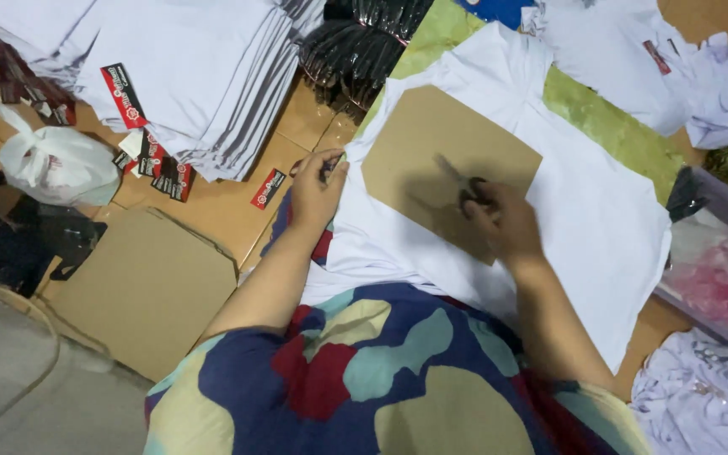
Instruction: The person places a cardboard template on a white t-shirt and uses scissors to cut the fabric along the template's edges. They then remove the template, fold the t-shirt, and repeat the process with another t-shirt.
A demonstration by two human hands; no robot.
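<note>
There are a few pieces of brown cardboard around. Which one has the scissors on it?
The cardboard sheet on the spread white shirt, where the right hand holds scissors; the larger cardboard lies bare.

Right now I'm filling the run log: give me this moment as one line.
left hand: on white shirt edge | right hand: holding scissors over cardboard sheet | folded shirts stacked left

One head-worn view, looking steeply down
It sits close above the white shirt (no second view), facing forward across the floor.
</note>
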